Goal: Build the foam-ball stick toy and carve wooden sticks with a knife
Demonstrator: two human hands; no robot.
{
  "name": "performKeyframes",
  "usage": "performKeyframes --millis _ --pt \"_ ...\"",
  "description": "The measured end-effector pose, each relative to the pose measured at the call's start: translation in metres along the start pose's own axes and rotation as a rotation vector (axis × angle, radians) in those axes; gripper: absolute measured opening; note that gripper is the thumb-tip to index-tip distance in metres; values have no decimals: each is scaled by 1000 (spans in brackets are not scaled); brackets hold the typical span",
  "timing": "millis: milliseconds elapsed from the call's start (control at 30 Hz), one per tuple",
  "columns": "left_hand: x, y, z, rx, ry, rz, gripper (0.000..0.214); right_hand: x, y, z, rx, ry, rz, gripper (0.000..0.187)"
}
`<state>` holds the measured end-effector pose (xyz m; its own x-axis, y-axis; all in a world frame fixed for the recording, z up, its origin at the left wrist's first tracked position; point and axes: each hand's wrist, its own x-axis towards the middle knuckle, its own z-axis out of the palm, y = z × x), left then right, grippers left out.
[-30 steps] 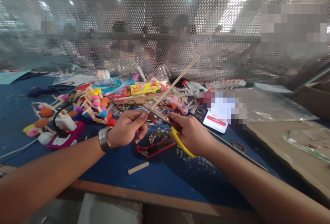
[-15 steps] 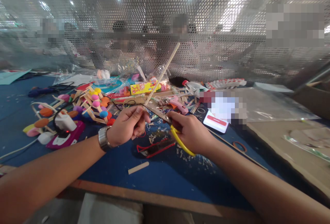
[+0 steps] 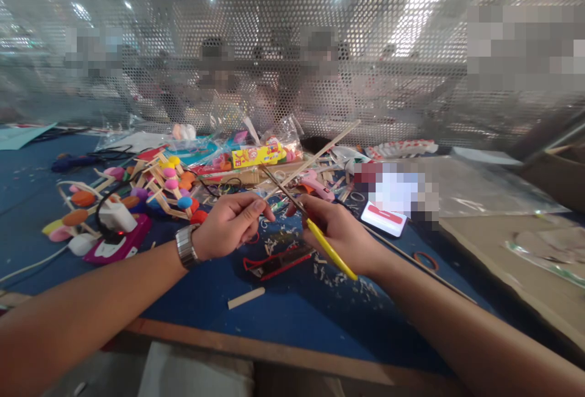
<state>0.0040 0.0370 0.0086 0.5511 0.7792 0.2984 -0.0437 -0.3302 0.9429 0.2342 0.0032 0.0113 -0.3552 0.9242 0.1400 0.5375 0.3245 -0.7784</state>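
My left hand (image 3: 233, 221), with a metal watch on its wrist, pinches the near end of a long thin wooden stick (image 3: 326, 147). The stick slants up and to the right over the clutter. In my right hand (image 3: 336, 232) are scissors (image 3: 322, 242) with yellow handles, their blades pointing up and left and crossing the stick's line close to my left fingertips. Whether the blades touch the stick I cannot tell. Under the hands lies a red and black box cutter (image 3: 277, 263), with pale shavings (image 3: 350, 278) scattered around. A short flat craft stick (image 3: 246, 297) rests nearer the table's front edge.
Left of the hands stand a craft-stick model with coloured discs (image 3: 169, 184) and a purple power strip (image 3: 119, 242) with a white plug. Behind are a yellow box (image 3: 258, 154) and a pink glue gun (image 3: 317, 185). A lit phone (image 3: 386, 217) and cardboard (image 3: 493, 257) lie to the right.
The stick has tipped from steep to a lower slant towards the right. The scissors have turned, their blades now pointing more upward, and my left thumb has shifted slightly.
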Motion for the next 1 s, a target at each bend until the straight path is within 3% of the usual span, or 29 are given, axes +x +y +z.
performKeyframes --millis 367,467,1000 --pt "0 3 2 41 -17 -20 57 0 -9 -3 164 -133 -63 20" --pt "0 4 2 58 -17 -9 56 -3 -11 -4 196 -160 -40 15" --pt "0 1 0 88 -13 52 51 -10 -8 -6 554 -273 120 25"
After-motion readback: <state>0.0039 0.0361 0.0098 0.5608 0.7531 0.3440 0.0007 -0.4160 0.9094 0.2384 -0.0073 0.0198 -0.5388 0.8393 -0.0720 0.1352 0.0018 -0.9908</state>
